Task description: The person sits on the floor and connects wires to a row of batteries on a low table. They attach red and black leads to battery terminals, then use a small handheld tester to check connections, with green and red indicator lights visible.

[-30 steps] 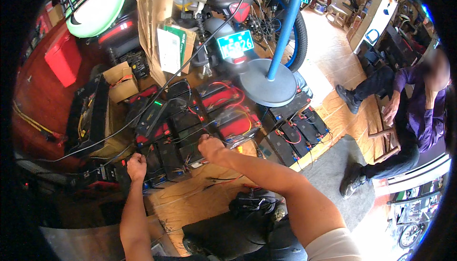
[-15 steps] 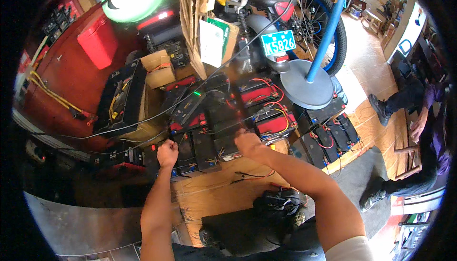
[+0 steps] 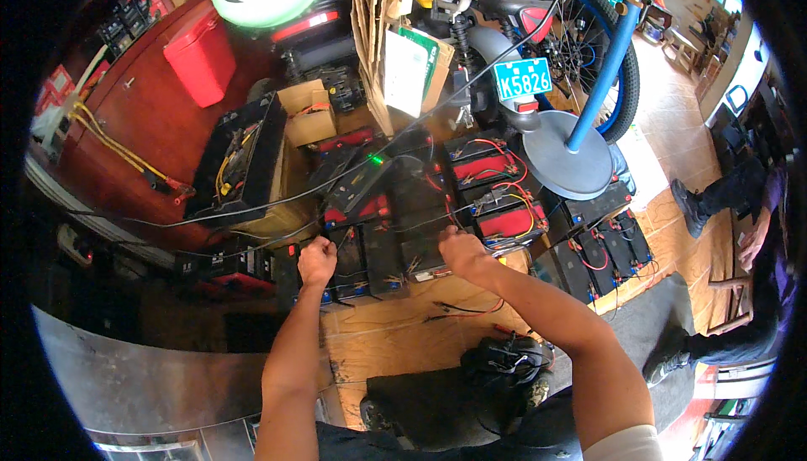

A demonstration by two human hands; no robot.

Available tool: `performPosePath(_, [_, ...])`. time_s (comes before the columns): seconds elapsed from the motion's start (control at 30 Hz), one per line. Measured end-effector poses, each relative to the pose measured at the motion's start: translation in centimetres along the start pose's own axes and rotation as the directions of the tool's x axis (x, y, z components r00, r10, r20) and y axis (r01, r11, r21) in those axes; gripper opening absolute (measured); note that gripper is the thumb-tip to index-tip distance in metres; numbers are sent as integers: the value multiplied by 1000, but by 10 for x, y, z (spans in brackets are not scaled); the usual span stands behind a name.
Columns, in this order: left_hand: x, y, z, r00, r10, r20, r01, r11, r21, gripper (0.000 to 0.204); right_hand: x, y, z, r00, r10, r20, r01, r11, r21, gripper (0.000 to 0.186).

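Note:
Several black and red block batteries with short wires lie in rows on the floor before me. My left hand [image 3: 318,261] is closed over the near left row, beside a black battery [image 3: 350,261]. My right hand [image 3: 462,248] is also closed, close to the wires of a red-topped battery [image 3: 504,224]. What either set of fingers holds is hidden or too small to make out. Between and beyond my hands, a black box with a lit green light [image 3: 361,184] rests across the batteries. Loose red and black wire ends [image 3: 458,310] lie on the tiles nearer me.
A blue pole on a round grey base [image 3: 565,154] stands at the right, by a scooter with a blue plate [image 3: 522,79]. Cardboard [image 3: 380,41] stands upright behind. A black cable [image 3: 277,201] crosses the scene. A black bag [image 3: 504,366] lies near me; another person's leg [image 3: 727,185] is at right.
The whole view has shifted, so the scene sits further right in the picture. Both hands stay closed and nearly in the same places over the batteries.

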State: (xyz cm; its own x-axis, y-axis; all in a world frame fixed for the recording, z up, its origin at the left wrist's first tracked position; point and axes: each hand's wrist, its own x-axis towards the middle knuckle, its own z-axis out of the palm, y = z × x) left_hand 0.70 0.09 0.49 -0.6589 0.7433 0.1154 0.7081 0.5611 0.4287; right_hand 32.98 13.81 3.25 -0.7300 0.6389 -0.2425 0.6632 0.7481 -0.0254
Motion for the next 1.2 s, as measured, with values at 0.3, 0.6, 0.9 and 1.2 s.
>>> performPosePath(0.3, [-1, 4, -3, 1000, -9, 7, 9, 1000, -3, 17, -4, -1, -3, 999, -40, -32, 37, 994, -98, 33])
performPosePath(0.6, [-1, 2, -1, 1000, 26, -14, -27, 1000, -7, 16, -3, 0, -6, 999, -30, 23, 31, 999, -42, 31])
performPosePath(0.9, [-1, 3, -2, 999, 38, -24, -38, 999, 9, 16, 1, -1, 3, 1000, -6, 14, 7, 996, -86, 32])
performPosePath(1.2, [-3, 6, -5, 998, 51, -21, -51, 999, 15, 17, -1, 1, 6, 999, -47, -13, 44, 988, -151, 33])
